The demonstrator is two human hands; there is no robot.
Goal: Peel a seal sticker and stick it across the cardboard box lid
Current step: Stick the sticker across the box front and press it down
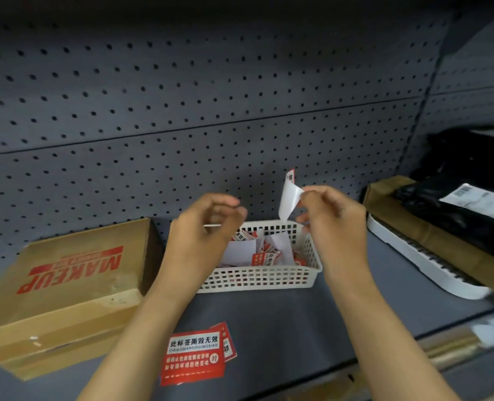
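Observation:
A brown cardboard box (66,287) with red "MAKEUP" print lies at the left of the grey shelf, its lid down. Above the white plastic basket (257,280), my right hand (334,221) pinches a seal sticker (289,199). The sticker's white side faces me and its red printed tip curls up at the top. My left hand (202,227) is curled to the left of it, fingers pinched on a thin white slip (212,225) seen edge-on. The two hands are apart. Two red seal stickers (195,357) lie flat on the shelf near the front.
The basket holds several red stickers and white backing papers. A grey pegboard wall (211,111) rises behind. At the right, black bags with a paper label (471,204) sit in a cardboard tray, with a white slotted tray (419,261) beside it.

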